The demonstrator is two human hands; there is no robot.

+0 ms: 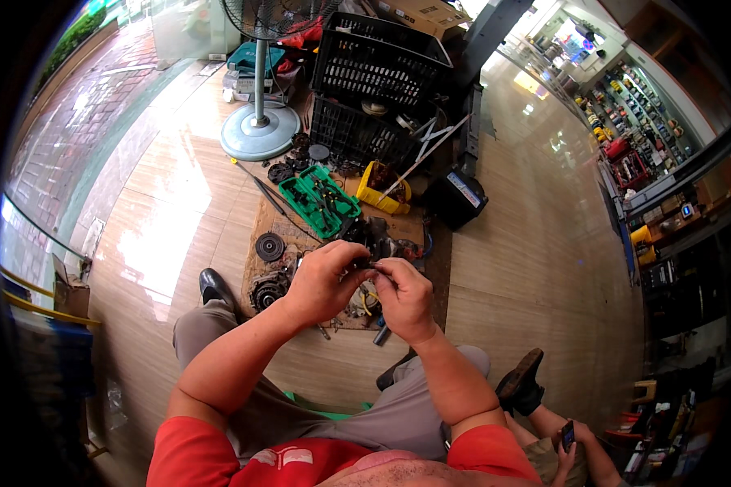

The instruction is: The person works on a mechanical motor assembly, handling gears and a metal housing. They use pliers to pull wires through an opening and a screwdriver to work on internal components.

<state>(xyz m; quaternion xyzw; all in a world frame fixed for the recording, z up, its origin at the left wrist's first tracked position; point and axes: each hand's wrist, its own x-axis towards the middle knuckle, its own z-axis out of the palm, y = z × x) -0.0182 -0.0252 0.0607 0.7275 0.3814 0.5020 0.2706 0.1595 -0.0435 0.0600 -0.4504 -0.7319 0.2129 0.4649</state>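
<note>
Above the parts on the floor, my left hand [325, 280] and my right hand [406, 296] meet fingertip to fingertip. Both are closed in a pinch on a small dark part [369, 264], mostly hidden by the fingers, so its kind cannot be made out. Below them lies a stained cardboard sheet [430, 304] with greasy machine parts. A round dark pulley-like disc [270, 246] and a toothed round part [266, 294] are left of my left hand. A metal cylinder [381, 335] rests under my right hand. Beyond sits an open green tool case [319, 200].
A yellow bin [383, 188] and a black battery [455, 199] stand past the cardboard. Stacked black crates [378, 69] and a fan base [260, 134] are farther back. At lower right a seated person holds a phone [568, 436]. Shelves [638, 105] line the right.
</note>
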